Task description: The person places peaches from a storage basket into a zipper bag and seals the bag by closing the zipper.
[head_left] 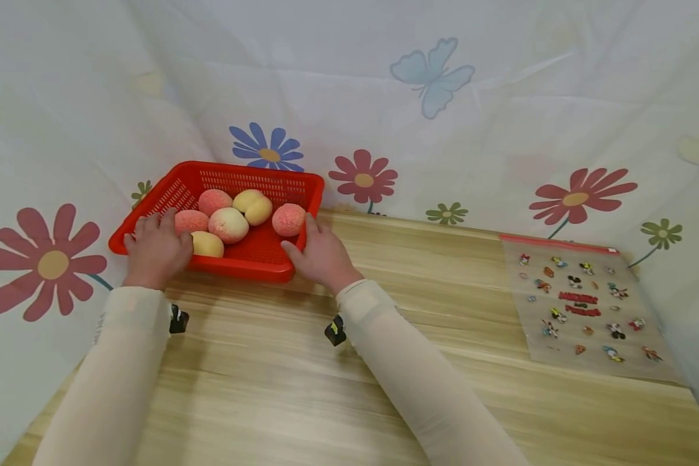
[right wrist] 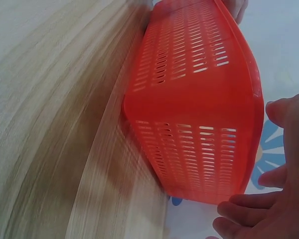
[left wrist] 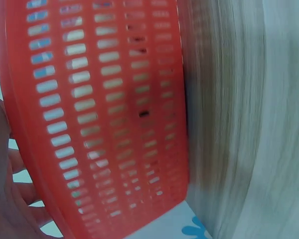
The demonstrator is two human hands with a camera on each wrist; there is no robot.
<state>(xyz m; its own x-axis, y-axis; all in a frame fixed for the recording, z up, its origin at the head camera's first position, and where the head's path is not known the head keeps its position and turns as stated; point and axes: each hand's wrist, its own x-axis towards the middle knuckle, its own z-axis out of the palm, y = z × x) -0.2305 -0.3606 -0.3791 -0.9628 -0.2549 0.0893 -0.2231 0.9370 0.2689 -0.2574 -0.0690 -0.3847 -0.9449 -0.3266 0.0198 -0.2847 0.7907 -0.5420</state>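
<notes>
The wooden worktop (head_left: 326, 388) carried the work, with both sleeved forearms reaching forward across it. The left hand (head_left: 154, 249) lay over the near-left rim of the red basket (head_left: 250, 262), fingers curled over the edge in a grip on the rim. The right hand (head_left: 323, 255) sat at the basket's near-right corner; in the right wrist view its fingers (right wrist: 249, 211) appeared spread and just clear of the wall, so whether that grip was closed on the basket could not be told.

The basket stood at the far-left part of the worktop, against the flowered cloth (head_left: 501, 129). Six peaches (head_left: 228, 223) lay loose inside it, several touching.

Hazards, as judged from this position:
- Uneven lift. If only the left grip was secure, the basket could tilt toward the right and the peaches could roll to one side or over the low rim.
- Left overhang. The basket's left corner appeared to sit at or past the worktop edge; a push that way could tip it off.
- Snagging. The cloth touched the far wall and could drag.

A printed zip bag (head_left: 582, 310) lay well apart at the far right.
</notes>
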